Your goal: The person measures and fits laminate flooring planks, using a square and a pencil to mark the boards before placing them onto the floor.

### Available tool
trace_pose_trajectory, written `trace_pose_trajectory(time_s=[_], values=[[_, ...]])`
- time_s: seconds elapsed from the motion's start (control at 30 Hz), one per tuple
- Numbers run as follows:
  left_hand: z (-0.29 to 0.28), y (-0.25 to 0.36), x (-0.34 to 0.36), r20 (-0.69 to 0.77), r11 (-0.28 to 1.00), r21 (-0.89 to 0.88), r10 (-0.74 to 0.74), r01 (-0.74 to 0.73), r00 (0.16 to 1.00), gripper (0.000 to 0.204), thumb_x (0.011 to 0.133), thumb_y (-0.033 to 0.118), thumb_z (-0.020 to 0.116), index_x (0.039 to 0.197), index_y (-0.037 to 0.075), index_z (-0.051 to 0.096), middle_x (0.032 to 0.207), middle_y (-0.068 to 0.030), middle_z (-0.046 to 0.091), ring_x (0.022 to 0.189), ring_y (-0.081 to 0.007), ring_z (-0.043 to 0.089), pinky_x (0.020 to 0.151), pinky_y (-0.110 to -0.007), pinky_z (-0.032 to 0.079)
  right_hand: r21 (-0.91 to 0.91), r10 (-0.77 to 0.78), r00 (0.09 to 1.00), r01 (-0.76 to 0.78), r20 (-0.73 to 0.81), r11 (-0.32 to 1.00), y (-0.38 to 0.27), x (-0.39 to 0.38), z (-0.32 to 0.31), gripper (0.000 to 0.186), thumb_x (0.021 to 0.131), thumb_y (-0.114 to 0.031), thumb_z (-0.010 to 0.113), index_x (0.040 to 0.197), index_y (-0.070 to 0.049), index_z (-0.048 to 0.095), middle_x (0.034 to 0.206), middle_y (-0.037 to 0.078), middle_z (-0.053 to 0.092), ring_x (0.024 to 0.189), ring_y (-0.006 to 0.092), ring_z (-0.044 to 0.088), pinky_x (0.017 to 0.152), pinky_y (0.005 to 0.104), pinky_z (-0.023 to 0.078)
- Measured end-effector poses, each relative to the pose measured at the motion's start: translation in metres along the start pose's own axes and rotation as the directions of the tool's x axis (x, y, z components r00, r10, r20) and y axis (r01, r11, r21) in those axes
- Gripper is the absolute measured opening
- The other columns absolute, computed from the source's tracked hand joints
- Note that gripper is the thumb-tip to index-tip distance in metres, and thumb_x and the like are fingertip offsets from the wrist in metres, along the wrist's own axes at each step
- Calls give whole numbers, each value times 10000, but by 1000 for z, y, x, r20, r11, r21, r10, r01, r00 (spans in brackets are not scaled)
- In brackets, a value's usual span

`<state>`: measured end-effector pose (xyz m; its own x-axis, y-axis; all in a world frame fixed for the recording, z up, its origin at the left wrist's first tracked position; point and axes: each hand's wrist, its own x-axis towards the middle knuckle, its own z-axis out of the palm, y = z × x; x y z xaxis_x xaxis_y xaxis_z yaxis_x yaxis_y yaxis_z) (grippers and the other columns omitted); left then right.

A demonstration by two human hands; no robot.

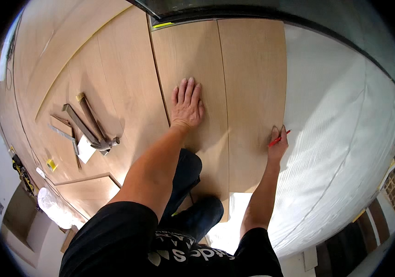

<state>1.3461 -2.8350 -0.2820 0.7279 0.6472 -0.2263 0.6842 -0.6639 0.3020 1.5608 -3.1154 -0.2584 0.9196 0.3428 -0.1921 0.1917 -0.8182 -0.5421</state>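
Left hand (187,104) flat and open, pressing a pale floor plank (193,83) onto the floor. Right hand (278,144) closed on a red pencil (279,138) at the outer plank (253,92) edge, beside white underlay (336,138). Likely stiff, light, smooth-faced; best gripped along the long edges.

A room under renovation: half-laid wooden floor planks (253,92), white underlay (336,115), hammer (93,124)

A single head-worn fisheye view looks steeply down, close above the wooden floor planks (234,69) and white underlay (336,120).
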Motion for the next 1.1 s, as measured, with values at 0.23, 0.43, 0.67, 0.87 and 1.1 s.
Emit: trace_pose_trajectory(time_s=[0.23,0.43,0.67,0.87,1.1], values=[[1,-3,-12,59,1000,-9,-21,21,998,692,943,266,513,1576,88,298,1668,-131,212,1562,-331,118,1255,-516,64,59,-69,998,69,-17,996,-18,-19,-9,385,1017,-229,644,1286,45,619,883,121,713,763,173,666,723,311,547],[-4,-4,-7,23,999,-44,0,1,1000,697,921,259,510,1566,85,313,1666,-139,216,1556,-352,128,1254,-524,77,26,-66,997,67,-30,997,-11,-15,-5,319,1019,-237,638,1280,-54,628,915,122,719,797,207,670,760,321,541],[0,-2,-6,14,1000,-6,-14,14,1000,680,919,238,510,1556,78,333,1670,-146,208,1554,-359,134,1253,-530,76,29,47,998,-48,29,998,-7,-9,-2,383,1018,-234,636,1329,-11,609,993,155,735,864,220,694,794,338,547],[1,-1,1,-24,999,32,-10,10,1000,683,922,290,520,1553,86,355,1661,-134,244,1550,-340,163,1251,-527,78,41,-36,999,37,-15,998,-11,-11,-7,430,1009,-236,654,1331,44,596,970,171,739,854,221,706,786,317,550],[2,0,-5,-34,999,50,1,0,999,690,926,295,519,1557,80,343,1667,-134,227,1552,-352,141,1250,-528,69,125,22,999,-24,23,992,-9,-17,-7,427,1024,-257,640,1322,47,602,1057,167,734,928,220,697,825,299,541]])
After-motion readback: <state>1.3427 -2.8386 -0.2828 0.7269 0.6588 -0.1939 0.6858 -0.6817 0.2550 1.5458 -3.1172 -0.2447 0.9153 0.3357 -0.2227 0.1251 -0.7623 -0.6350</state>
